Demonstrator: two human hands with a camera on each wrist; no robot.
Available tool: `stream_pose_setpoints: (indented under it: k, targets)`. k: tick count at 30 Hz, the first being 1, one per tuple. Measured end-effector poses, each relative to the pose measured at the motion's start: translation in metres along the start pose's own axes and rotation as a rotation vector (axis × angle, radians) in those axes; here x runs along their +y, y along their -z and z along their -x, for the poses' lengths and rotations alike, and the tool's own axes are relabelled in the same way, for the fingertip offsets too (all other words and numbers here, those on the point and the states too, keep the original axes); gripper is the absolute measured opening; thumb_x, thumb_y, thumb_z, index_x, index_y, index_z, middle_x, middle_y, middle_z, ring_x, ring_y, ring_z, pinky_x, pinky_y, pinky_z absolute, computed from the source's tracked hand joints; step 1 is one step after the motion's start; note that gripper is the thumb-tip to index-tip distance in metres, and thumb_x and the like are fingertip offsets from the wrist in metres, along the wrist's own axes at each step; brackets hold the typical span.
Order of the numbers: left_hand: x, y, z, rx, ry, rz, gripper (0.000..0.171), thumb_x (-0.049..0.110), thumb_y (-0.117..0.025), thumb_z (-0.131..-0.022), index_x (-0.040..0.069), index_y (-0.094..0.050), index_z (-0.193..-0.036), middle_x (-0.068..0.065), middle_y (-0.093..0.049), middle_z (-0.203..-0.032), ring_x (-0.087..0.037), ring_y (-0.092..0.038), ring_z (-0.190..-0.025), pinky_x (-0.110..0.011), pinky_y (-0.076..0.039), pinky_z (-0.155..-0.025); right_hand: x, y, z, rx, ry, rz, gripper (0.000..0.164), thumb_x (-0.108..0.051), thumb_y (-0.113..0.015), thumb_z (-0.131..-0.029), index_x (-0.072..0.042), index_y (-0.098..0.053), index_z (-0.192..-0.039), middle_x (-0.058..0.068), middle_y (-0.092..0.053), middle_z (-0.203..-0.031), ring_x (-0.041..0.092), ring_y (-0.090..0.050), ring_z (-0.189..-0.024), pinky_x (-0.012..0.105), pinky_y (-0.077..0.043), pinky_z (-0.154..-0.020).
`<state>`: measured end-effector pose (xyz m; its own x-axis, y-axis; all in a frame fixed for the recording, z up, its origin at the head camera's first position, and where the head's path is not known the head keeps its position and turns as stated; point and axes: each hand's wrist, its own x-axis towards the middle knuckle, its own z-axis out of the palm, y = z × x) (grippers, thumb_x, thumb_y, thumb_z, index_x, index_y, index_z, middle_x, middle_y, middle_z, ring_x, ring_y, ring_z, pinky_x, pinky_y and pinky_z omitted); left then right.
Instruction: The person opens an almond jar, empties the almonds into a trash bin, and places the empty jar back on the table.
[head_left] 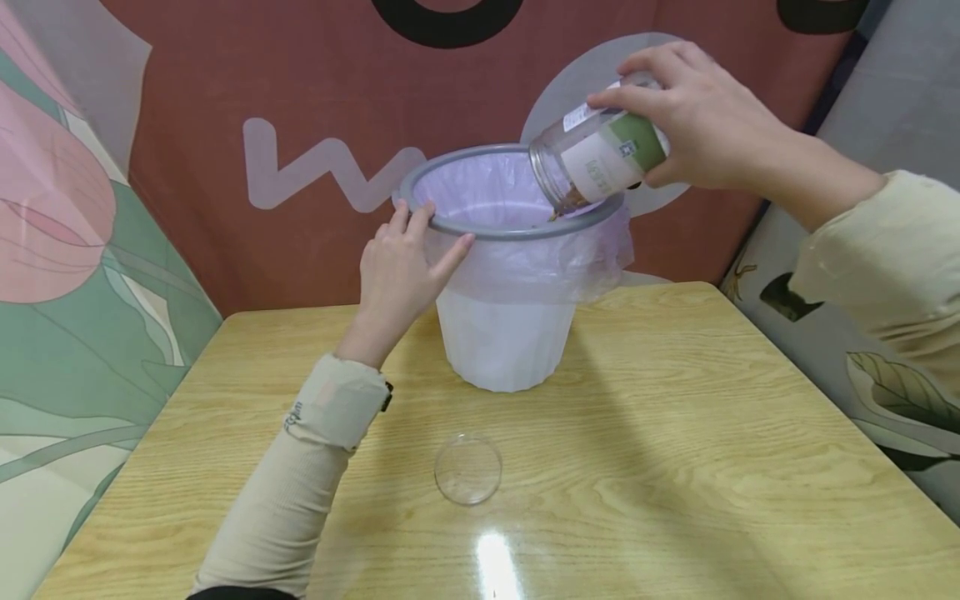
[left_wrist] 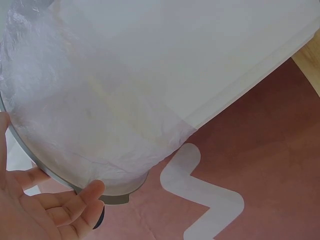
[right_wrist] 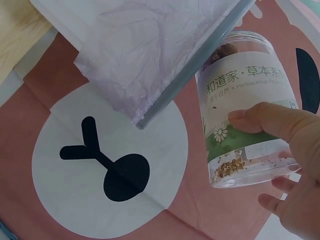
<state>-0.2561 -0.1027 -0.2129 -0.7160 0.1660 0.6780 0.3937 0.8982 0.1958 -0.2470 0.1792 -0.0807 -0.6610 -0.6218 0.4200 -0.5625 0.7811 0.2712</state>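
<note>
We see a wood-grained table point(head_left: 697, 433) in front of a red printed backdrop point(head_left: 322, 67), which carries a pale zigzag and dark shapes. A green-and-pink floral cloth point(head_left: 52, 217) borders it on the left, and a gray leaf-patterned cloth point(head_left: 885, 108) on the right. A clear round lid point(head_left: 468, 469) lies flat on the table, on our side of the bin point(head_left: 506, 333), with a patch of glare point(head_left: 498, 567) nearer to us. The bin's near rim blocks our view of its floor.

The white bin stands upright toward the back of the table. A translucent lilac liner point(head_left: 592, 258) covers its inside, folds over the gray rim point(head_left: 517, 234) and hangs loosest at the right. Above the rim's right side, we see the clear jar point(head_left: 600, 162) tilted, mouth low and pointing into the bin. Brown pieces point(right_wrist: 226, 50) gather near the jar's mouth, and small golden-brown crumbs point(right_wrist: 227, 167) lie against the wall by its base.

Our right hand point(head_left: 705, 121) grips the jar near its base, thumb across the green-and-white label point(right_wrist: 245, 85). Our left hand point(head_left: 399, 262) holds the rim's left front, fingers bent around it.
</note>
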Motion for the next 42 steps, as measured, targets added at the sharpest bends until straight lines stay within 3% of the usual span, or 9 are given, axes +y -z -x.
stream_pose_setpoints:
  k: [6,14,23,29,34,42]
  targets:
    - [0.000,0.001,0.000,-0.001,0.000,-0.003,0.067,0.056,-0.046,-0.085,0.003,-0.050,-0.125,-0.022,-0.045,-0.126,-0.040,-0.054,-0.089,-0.045,-0.045,-0.070,-0.001,0.000,-0.001,-0.001,-0.002,0.005,0.081,0.009,-0.076,-0.060,-0.009,-0.042,-0.131,0.025,-0.027,-0.133,0.042,-0.017,-0.124,0.053,-0.019,-0.100]
    - [0.000,0.001,0.000,-0.009,0.002,-0.001,0.067,0.056,-0.046,-0.085,0.003,-0.050,-0.126,-0.022,-0.044,-0.126,-0.040,-0.054,-0.090,-0.046,-0.045,-0.071,-0.003,0.000,-0.003,0.007,0.028,0.024,0.080,0.010,-0.076,-0.059,-0.009,-0.042,-0.129,0.025,-0.026,-0.133,0.042,-0.017,-0.125,0.050,-0.010,-0.103]
    - [0.000,0.000,0.000,-0.011,0.007,-0.003,0.066,0.056,-0.046,-0.085,0.003,-0.049,-0.125,-0.021,-0.044,-0.127,-0.039,-0.054,-0.089,-0.045,-0.045,-0.069,-0.003,-0.001,-0.003,0.018,0.060,0.058,0.080,0.009,-0.077,-0.059,-0.011,-0.043,-0.128,0.024,-0.026,-0.133,0.041,-0.017,-0.126,0.053,-0.015,-0.101]
    - [0.000,0.000,0.000,-0.018,0.012,0.000,0.067,0.057,-0.045,-0.085,0.004,-0.049,-0.126,-0.021,-0.044,-0.127,-0.039,-0.054,-0.090,-0.045,-0.045,-0.069,-0.002,-0.003,-0.003,0.028,0.084,0.078,0.078,0.008,-0.077,-0.059,-0.013,-0.044,-0.127,0.022,-0.025,-0.135,0.041,-0.020,-0.125,0.062,-0.031,-0.086]
    - [0.001,-0.001,0.000,-0.001,-0.002,-0.003,0.066,0.056,-0.046,-0.085,0.003,-0.050,-0.125,-0.022,-0.045,-0.125,-0.039,-0.055,-0.086,-0.044,-0.046,-0.067,0.001,-0.006,-0.001,0.073,0.153,0.101,0.078,0.010,-0.077,-0.057,-0.012,-0.046,-0.125,0.023,-0.028,-0.133,0.040,-0.022,-0.125,0.063,-0.035,-0.078]
    - [0.001,-0.001,0.001,0.016,-0.006,0.001,0.066,0.055,-0.047,-0.085,0.003,-0.050,-0.125,-0.023,-0.044,-0.127,-0.039,-0.054,-0.087,-0.045,-0.045,-0.067,0.006,-0.010,-0.003,0.209,0.300,0.208,0.081,0.010,-0.080,-0.053,-0.013,-0.045,-0.122,0.024,-0.034,-0.128,0.041,-0.022,-0.125,0.054,-0.024,-0.097]
